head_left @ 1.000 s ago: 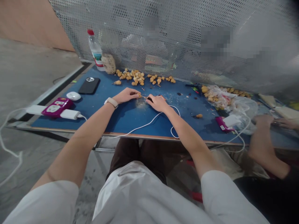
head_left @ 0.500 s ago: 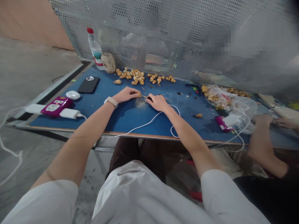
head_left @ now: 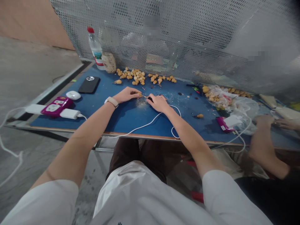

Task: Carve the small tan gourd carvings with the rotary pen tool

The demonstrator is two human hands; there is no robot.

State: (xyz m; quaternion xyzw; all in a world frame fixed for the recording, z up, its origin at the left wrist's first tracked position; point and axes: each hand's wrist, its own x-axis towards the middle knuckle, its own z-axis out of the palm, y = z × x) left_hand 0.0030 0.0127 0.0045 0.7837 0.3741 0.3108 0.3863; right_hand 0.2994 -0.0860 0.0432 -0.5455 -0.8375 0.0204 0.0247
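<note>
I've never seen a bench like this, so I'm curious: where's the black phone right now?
In the head view, the black phone lies on the left part of the blue table top, just beyond a white rounded object and to the left of the person's left hand.

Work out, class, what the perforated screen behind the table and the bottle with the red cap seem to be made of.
The perforated screen looks like dull grey sheet metal, judging by its regular punched holes. The bottle looks like clear, glossy plastic, since it is see-through and thin-walled; its red cap is probably plastic too, though it is too small to tell.
</note>
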